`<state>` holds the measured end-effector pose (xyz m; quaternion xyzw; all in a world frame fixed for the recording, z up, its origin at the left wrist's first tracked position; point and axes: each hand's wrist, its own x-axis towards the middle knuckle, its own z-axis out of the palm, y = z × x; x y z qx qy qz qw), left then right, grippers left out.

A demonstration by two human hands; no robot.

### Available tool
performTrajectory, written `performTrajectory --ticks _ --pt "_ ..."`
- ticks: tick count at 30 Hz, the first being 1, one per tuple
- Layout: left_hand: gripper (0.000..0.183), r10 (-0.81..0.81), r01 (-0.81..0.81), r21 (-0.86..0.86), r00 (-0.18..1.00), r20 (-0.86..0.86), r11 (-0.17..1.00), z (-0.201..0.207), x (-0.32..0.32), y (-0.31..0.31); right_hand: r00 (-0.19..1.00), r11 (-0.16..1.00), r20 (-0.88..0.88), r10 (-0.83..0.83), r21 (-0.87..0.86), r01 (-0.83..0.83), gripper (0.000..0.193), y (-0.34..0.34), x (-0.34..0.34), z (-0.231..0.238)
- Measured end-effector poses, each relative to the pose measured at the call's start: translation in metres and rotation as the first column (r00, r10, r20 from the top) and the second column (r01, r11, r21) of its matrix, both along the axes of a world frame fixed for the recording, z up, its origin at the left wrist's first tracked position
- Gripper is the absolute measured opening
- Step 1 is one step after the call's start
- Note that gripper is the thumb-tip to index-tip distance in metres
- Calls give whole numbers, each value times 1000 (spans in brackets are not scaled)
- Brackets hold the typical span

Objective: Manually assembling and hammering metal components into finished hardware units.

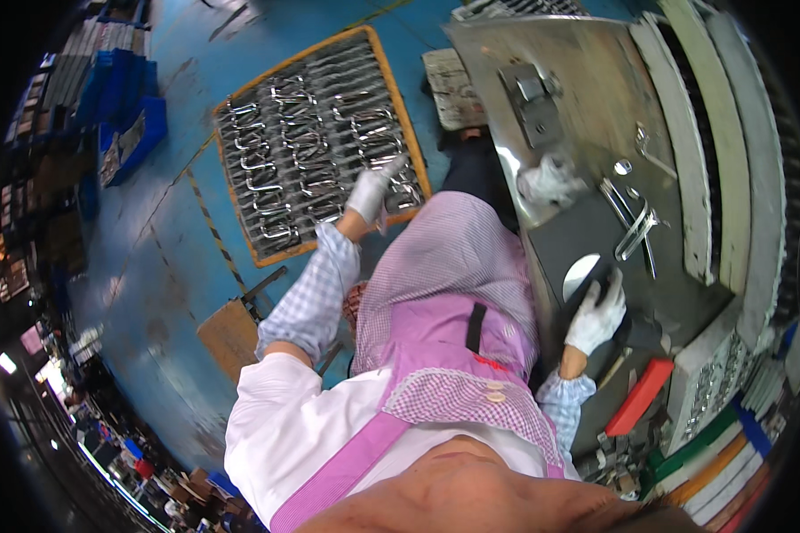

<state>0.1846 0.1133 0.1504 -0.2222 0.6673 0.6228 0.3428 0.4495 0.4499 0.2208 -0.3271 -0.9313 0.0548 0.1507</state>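
Chrome parts point(309, 163) lie in rows on the orange-edged tray point(406, 120), front-left, long axes roughly left-right. Left hand point(372, 190) is at the near end of the right-hand row, arm stretched forward; can't tell if its grip is closed on one. Right hand point(597, 317) sits over the worktop point(587, 67), beside a bright disc point(580, 276), fingers forward; grip unclear.
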Motion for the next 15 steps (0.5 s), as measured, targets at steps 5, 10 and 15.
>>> performTrajectory --ticks 5,10,15 --pt "59 -442 -8 -638 714 -542 770 -56 -160 -42 994 971 42 -103 223 91 39 -7 -14 -36" --pt "48 -570 -18 -778 670 -475 627 -120 -223 -11 995 976 17 -99 199 94 39 -9 -16 -33" --pt "36 -655 155 -882 729 -202 445 -172 -193 -5 991 968 13 -134 216 128 39 -5 -9 -41"
